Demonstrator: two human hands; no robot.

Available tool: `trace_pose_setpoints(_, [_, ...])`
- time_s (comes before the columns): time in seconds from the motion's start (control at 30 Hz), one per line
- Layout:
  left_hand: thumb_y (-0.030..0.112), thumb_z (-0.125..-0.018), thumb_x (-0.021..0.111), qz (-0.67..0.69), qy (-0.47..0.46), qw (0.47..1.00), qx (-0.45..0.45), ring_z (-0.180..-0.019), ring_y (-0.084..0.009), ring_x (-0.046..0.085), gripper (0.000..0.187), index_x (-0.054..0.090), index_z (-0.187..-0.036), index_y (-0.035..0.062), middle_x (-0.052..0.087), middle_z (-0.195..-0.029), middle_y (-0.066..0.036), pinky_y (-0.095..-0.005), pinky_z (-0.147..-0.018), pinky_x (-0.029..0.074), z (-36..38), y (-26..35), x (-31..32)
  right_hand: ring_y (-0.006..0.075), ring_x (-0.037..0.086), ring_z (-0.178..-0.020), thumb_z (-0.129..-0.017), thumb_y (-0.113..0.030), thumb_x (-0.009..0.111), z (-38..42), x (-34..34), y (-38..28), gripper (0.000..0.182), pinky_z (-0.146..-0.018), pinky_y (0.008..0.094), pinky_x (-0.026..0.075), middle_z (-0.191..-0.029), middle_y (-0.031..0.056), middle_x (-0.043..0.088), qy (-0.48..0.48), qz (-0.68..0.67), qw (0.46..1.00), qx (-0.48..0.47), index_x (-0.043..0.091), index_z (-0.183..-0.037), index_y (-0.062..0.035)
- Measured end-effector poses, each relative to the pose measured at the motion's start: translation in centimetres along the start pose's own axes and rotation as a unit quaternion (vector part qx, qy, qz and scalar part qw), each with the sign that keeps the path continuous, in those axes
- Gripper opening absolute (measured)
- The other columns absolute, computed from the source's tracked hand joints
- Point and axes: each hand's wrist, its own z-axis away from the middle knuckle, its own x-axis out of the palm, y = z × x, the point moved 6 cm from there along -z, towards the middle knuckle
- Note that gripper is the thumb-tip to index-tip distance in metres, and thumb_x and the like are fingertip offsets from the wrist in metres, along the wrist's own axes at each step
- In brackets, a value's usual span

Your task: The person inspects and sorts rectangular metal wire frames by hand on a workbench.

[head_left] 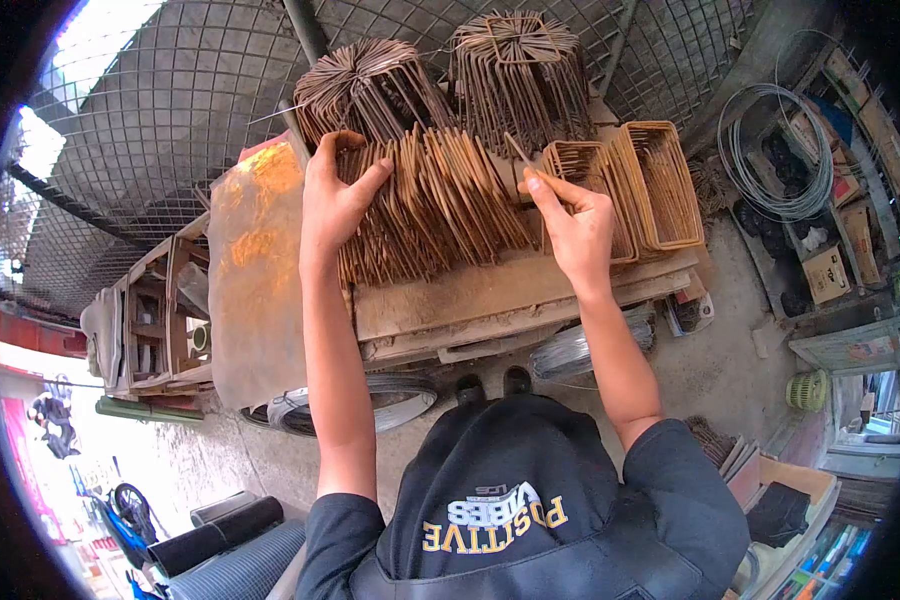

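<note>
A long row of rusty rebar stirrups [450,205] leans on edge across the wooden bench [450,295]. At the row's left end, my left hand [342,195] has its fingers curled over the far side and its thumb on the near side, gripping the end stirrups. Past the row's right end, my right hand [578,220] pinches a thin rod between thumb and forefinger; it looks like a stirrup seen edge-on, its lower part hidden. Just right of that hand, more rectangular stirrups [660,185] stand together, their open frames facing me.
Two round stacks of bent bars, a left stack [370,90] and a right stack [520,80], stand behind against wire mesh [200,70]. A stained sheet [255,280] covers the bench's left end. Wire coils [590,345] lie below; another wire coil [780,150] is at right.
</note>
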Motion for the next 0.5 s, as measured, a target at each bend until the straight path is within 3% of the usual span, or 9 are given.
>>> trace_pose_setpoints(0.03, [0.031, -0.083, 0.084, 0.001, -0.002, 1.0, -0.001, -0.113, -0.035, 0.066, 0.053, 0.064, -0.121, -0.0008, 0.069, -0.116, -0.021, -0.0436, -0.1, 0.051, 0.0, 0.2, 0.0, 0.0134, 0.068, -0.071, -0.099, -0.024, 0.08, -0.1, 0.4, 0.3, 0.029, -0.065, 0.0325, 0.052, -0.095, 0.0172, 0.083, 0.001, 0.001, 1.0, 0.001, 0.083, -0.116, -0.0013])
trace_pose_setpoints(0.1, [0.029, -0.083, 0.084, 0.025, -0.006, 1.0, -0.01, -0.11, -0.0334, 0.067, 0.052, 0.064, -0.12, -0.0008, 0.069, -0.115, -0.021, -0.0426, -0.098, 0.051, 0.1, 0.3, 0.1, 0.0159, 0.069, -0.073, -0.097, -0.023, 0.081, 0.1, 1.1, -1.1, 0.028, -0.067, 0.0338, 0.053, -0.093, 0.0178, 0.082, 0.042, 0.029, 0.98, -0.191, 0.083, -0.114, -0.0011])
trace_pose_setpoints(0.13, [0.028, -0.084, 0.085, 0.021, 0.001, 1.0, 0.011, -0.108, -0.0322, 0.068, 0.051, 0.064, -0.12, -0.0007, 0.07, -0.115, -0.02, -0.0421, -0.097, 0.052, -0.1, 0.0, 0.1, 0.0224, 0.073, -0.082, -0.096, -0.022, 0.083, 0.1, 1.7, -1.1, 0.027, -0.075, 0.0357, 0.056, -0.096, 0.0187, 0.082, 0.005, 0.049, 0.989, -0.139, 0.083, -0.113, -0.0008])
trace_pose_setpoints(0.17, [0.028, -0.084, 0.085, 0.021, -0.001, 1.0, 0.012, -0.108, -0.0322, 0.068, 0.051, 0.064, -0.12, -0.0007, 0.07, -0.115, -0.02, -0.0421, -0.097, 0.052, 0.0, -0.1, 0.2, 0.0273, 0.075, -0.087, -0.095, -0.019, 0.083, 0.3, 2.3, -1.3, 0.026, -0.08, 0.0374, 0.057, -0.097, 0.0192, 0.082, 0.02, 0.051, 0.979, -0.194, 0.083, -0.113, -0.0008])
trace_pose_setpoints(0.27, [0.029, -0.084, 0.085, 0.016, 0.009, 1.0, 0.024, -0.108, -0.0322, 0.068, 0.051, 0.064, -0.12, -0.0005, 0.07, -0.115, -0.02, -0.0424, -0.097, 0.052, 0.0, 0.1, -0.1, 0.0298, 0.075, -0.089, -0.096, -0.021, 0.081, 0.5, 2.4, -1.3, 0.026, -0.081, 0.0392, 0.058, -0.097, 0.0199, 0.081, 0.029, 0.07, 0.978, -0.195, 0.084, -0.113, -0.0016])
trace_pose_setpoints(0.33, [0.029, -0.084, 0.085, 0.041, -0.018, 0.999, -0.014, -0.11, -0.0329, 0.067, 0.051, 0.064, -0.121, -0.0002, 0.069, -0.115, -0.021, -0.0425, -0.098, 0.051, 0.1, 0.2, 0.1, 0.0301, 0.072, -0.1, -0.1, -0.025, 0.077, 0.6, 2.6, -0.6, 0.03, -0.092, 0.042, 0.055, -0.107, 0.0172, 0.082, 0.0, 0.074, 0.98, -0.182, 0.082, -0.117, -0.0022])
trace_pose_setpoints(0.37, [0.029, -0.084, 0.085, 0.041, -0.018, 0.999, -0.014, -0.11, -0.0329, 0.067, 0.051, 0.064, -0.121, -0.0002, 0.069, -0.115, -0.021, -0.0425, -0.098, 0.051, 0.1, -0.1, 0.2, 0.0301, 0.072, -0.1, -0.1, -0.025, 0.077, 0.7, 2.5, -0.5, 0.03, -0.092, 0.042, 0.055, -0.107, 0.0172, 0.082, 0.0, 0.075, 0.98, -0.182, 0.082, -0.117, -0.0022])
trace_pose_setpoints(0.43, [0.03, -0.085, 0.085, 0.017, 0.001, 1.0, 0.016, -0.112, -0.0337, 0.066, 0.052, 0.064, -0.121, -0.0001, 0.069, -0.116, -0.021, -0.0429, -0.099, 0.051, 0.0, -0.2, 0.1, 0.0312, 0.067, -0.114, -0.102, -0.027, 0.072, 1.2, 2.9, -0.5, 0.034, -0.104, 0.0453, 0.047, -0.122, 0.0141, 0.079, -0.029, 0.164, 0.967, -0.195, 0.079, -0.125, -0.0031])
trace_pose_setpoints(0.5, [0.03, -0.085, 0.085, 0.024, -0.004, 1.0, 0.014, -0.112, -0.034, 0.066, 0.052, 0.064, -0.121, 0.0001, 0.069, -0.117, -0.021, -0.043, -0.1, 0.05, 0.0, -0.3, 0.1, 0.0315, 0.065, -0.117, -0.102, -0.026, 0.071, 1.8, 2.3, -1.3, 0.035, -0.107, 0.0458, 0.045, -0.125, 0.0132, 0.078, -0.021, 0.177, 0.965, -0.193, 0.078, -0.127, -0.0035])
